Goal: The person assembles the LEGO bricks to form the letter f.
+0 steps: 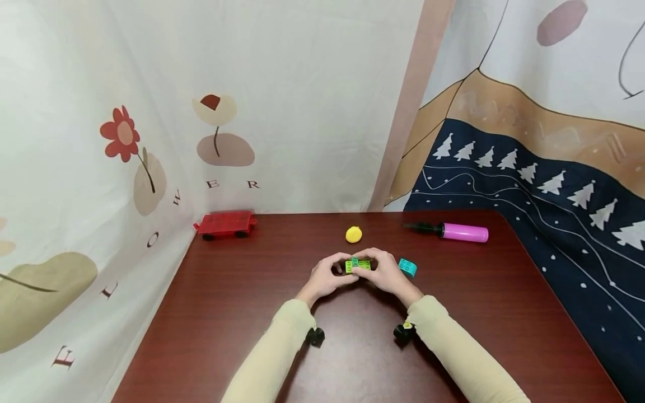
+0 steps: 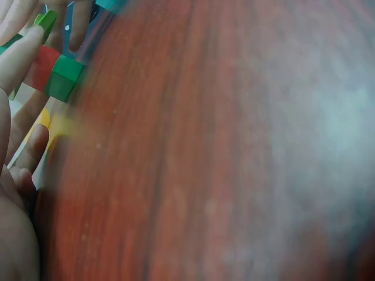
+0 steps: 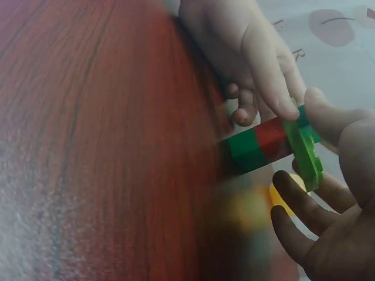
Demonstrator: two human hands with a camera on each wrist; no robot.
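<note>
Several toy building bricks are joined in a stack between my two hands at the middle of the table. The right wrist view shows a dark green brick (image 3: 241, 151) at the lower end, a red brick (image 3: 272, 139) after it, then a wider lime green plate (image 3: 306, 157) and another green piece on top. My left hand (image 1: 326, 276) pinches the stack from the left, its thumb against the lime plate. From the other side my right hand (image 1: 385, 273) holds it, thumb on the top piece. Some fingertips are hidden behind the bricks.
Just right of the right hand lies a turquoise brick (image 1: 407, 267). A round yellow object (image 1: 354, 234) sits beyond the hands. Toward the back are a red toy wagon (image 1: 227, 224) on the left and a pink hand pump (image 1: 466, 233) on the right. Printed curtains border the table (image 1: 242, 291).
</note>
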